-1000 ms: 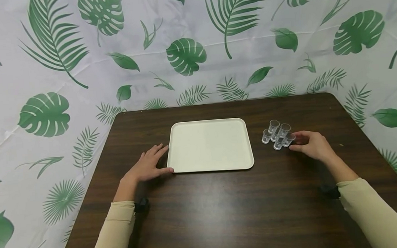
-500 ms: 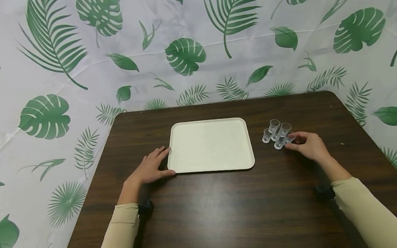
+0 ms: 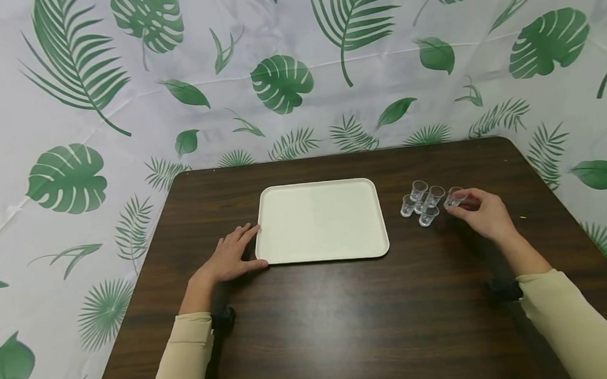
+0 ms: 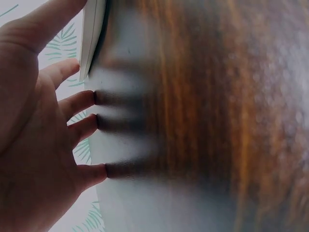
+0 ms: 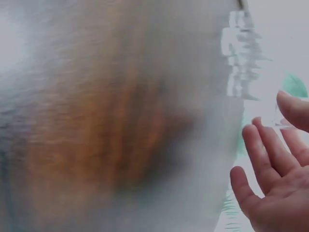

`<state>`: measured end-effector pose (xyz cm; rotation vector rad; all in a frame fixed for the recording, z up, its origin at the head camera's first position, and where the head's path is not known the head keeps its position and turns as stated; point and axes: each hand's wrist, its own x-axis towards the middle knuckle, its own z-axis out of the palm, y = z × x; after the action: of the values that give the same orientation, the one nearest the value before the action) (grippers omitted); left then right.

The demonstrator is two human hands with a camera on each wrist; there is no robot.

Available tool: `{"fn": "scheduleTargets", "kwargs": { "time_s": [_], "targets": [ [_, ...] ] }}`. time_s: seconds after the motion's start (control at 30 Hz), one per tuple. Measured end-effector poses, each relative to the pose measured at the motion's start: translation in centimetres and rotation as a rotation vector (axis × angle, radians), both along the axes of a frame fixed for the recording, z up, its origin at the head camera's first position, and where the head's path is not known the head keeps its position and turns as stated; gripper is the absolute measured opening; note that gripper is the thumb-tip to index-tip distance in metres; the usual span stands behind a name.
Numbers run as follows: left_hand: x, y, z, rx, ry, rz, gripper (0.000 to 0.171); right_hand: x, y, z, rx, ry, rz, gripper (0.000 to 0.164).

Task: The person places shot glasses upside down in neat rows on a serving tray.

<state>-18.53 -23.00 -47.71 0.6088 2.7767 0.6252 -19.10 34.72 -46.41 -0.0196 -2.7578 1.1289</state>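
My right hand pinches a cup (left hand spread at the tray), so I'd dodge the cluster left of it.

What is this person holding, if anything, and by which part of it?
The right hand pinches a small clear cup by its side. The left hand only touches the pale tray at its edge.

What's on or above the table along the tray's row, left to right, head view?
Left hand → tray → cup cluster → held cup → right hand.
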Motion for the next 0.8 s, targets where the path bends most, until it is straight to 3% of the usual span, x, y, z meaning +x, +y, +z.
{"fn": "scheduleTargets", "kwargs": {
  "time_s": [0.2,0.33,0.47,0.67,0.8],
  "targets": [
    [0.1,0.1,0.1,-0.001,-0.005,0.001,0.094,-0.4,-1.0,2.4,-0.055,0.119,-0.053,0.039],
    [0.2,0.0,0.1,0.000,-0.006,0.002,0.094,-1.1,-2.7,3.9,-0.082,0.198,-0.022,0.035],
    [0.2,0.0,0.2,0.004,-0.012,0.003,0.094,-2.1,-5.2,5.3,-0.066,0.199,0.012,0.034],
    [0.1,0.1,0.2,0.003,-0.031,0.003,0.096,-3.6,-10.4,6.1,-0.033,0.173,0.143,0.033],
    [0.0,0.1,0.1,-0.003,-0.042,0.003,0.097,-4.2,-14.8,5.4,0.035,0.132,0.253,0.032]
  ]
}}
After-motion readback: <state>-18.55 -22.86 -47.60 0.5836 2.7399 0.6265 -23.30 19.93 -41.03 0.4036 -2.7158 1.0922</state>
